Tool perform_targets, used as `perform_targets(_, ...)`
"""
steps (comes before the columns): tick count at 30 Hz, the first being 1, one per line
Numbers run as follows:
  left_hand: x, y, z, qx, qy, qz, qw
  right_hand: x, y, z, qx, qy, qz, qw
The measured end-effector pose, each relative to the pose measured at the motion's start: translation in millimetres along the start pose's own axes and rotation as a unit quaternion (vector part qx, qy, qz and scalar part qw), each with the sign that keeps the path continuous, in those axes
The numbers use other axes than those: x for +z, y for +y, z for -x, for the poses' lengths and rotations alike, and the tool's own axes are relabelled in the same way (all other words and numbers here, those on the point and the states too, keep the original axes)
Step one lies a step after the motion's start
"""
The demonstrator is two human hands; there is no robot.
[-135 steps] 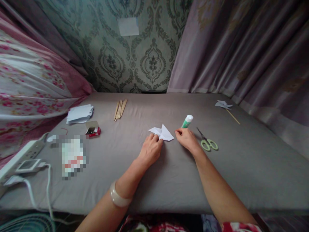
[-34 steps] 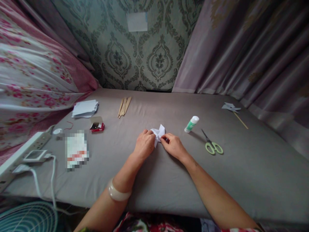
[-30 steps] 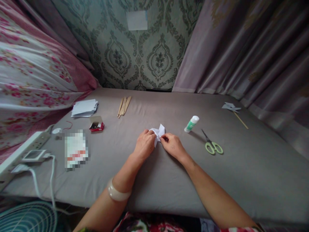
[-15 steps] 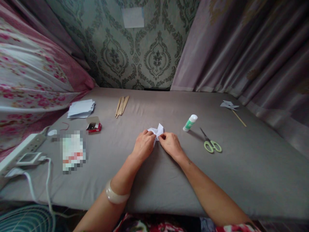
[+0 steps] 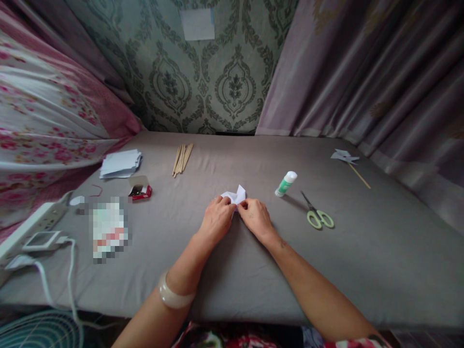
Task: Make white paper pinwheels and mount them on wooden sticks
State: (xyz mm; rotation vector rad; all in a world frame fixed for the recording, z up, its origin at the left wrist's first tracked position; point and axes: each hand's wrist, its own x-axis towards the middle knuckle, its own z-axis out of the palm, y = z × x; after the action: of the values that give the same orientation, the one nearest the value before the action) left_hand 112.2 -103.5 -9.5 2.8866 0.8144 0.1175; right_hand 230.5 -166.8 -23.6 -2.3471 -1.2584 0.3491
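Note:
A white paper pinwheel [image 5: 238, 195] with folded blades lies low over the middle of the cloth-covered table, partly hidden by my fingers. My left hand [image 5: 218, 215] is closed on its left side, fingers bent over the paper. From the right, my right hand [image 5: 255, 217] pinches the lower part near the centre with thumb and forefinger. The fingertips of both hands almost meet there. To the right a green and white glue stick [image 5: 285, 184] stands upright, with green-handled scissors [image 5: 316, 212] lying open beyond it.
At the left are a paper stack [image 5: 121, 164], wooden sticks [image 5: 182, 160], an open small red box [image 5: 140, 188], a blurred packet [image 5: 109, 227] and a power strip [image 5: 32, 229] with white cables. A finished pinwheel on a stick [image 5: 346, 156] lies far right.
My left fingers have shifted slightly right, closer to the right fingertips, covering more of the paper's centre. Otherwise the view has only tilted a little.

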Motion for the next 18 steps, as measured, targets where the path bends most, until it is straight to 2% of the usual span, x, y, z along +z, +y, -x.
perform_targets(13,0.4,1.3,0.1,-0.001,-0.006,-0.006,1.000,5.5,2.6,4.7,-0.036,0.008,0.044,0.998)
perform_targets(18,-0.9,2.0,0.3,0.000,-0.011,-0.010,1.000,8.2,4.9,6.0,-0.063,0.036,0.051,0.996)
